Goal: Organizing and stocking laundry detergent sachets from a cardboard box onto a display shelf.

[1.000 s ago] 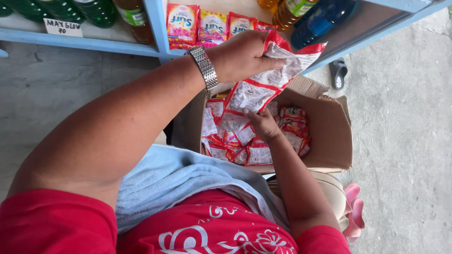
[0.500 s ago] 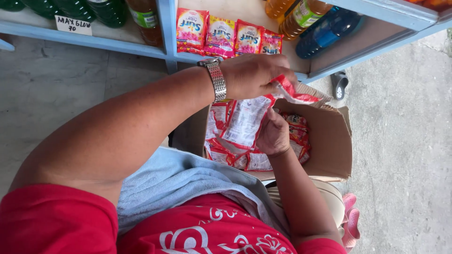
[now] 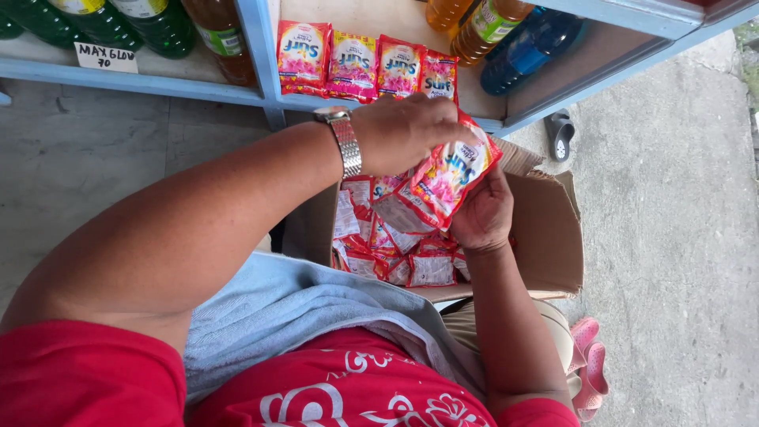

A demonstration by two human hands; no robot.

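My left hand (image 3: 407, 130), with a metal watch on its wrist, grips the top of a strip of red and pink sachets (image 3: 443, 182) held over an open cardboard box (image 3: 545, 229). My right hand (image 3: 484, 213) is closed on the same strip from below and behind. More red sachets (image 3: 387, 253) lie loose inside the box. A row of like sachets (image 3: 364, 67) stands on the blue shelf (image 3: 237, 93) just beyond my hands.
Green bottles (image 3: 103, 20) and a brown bottle (image 3: 221, 35) stand on the shelf at left, with a handwritten card. Amber bottles (image 3: 474, 24) and a blue bottle (image 3: 530, 47) lie at right. A grey sandal (image 3: 560, 134) and pink slippers (image 3: 589, 372) are on the concrete floor.
The sachet strip has been drawn down from beside the shelf and gathered between both hands above the box; my right hand rose out of the box and took hold of it.
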